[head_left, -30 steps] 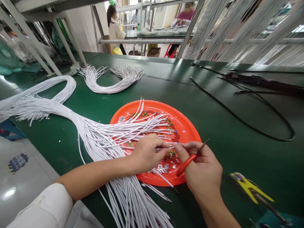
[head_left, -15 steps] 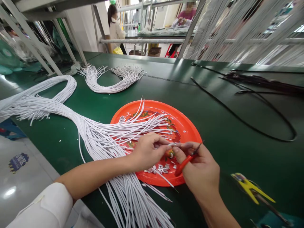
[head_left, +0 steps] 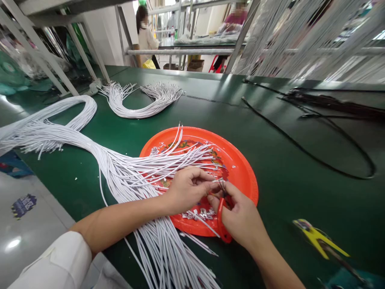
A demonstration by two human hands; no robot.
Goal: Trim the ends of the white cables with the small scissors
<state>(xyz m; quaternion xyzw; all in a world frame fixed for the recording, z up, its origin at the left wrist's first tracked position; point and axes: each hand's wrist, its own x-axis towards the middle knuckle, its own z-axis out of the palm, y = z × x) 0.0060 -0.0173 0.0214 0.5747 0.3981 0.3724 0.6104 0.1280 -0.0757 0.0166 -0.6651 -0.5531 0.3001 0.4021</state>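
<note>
My left hand [head_left: 190,189] pinches the end of a white cable over the red tray [head_left: 251,176]. Close against it, my right hand [head_left: 240,210] grips red-handled scissors [head_left: 221,220], their blades up at the cable end. A thick bundle of white cables [head_left: 120,172] runs under my left forearm, its loose ends fanned across the tray. Silvery scraps [head_left: 203,213] lie in the tray below my hands. My fingers partly hide the cable tip, so how the blades meet it cannot be made out.
Another white cable bundle [head_left: 135,111] curves on the green table [head_left: 210,108] behind the tray. Yellow-handled pliers [head_left: 319,239] lie at the right, black cables [head_left: 331,102] farther back. Metal rack legs [head_left: 87,52] stand at the back left. Two people are in the background.
My right hand has moved left and turned the scissors, so their blades now point up at the cable end instead of away to the right. My left hand has hardly moved.
</note>
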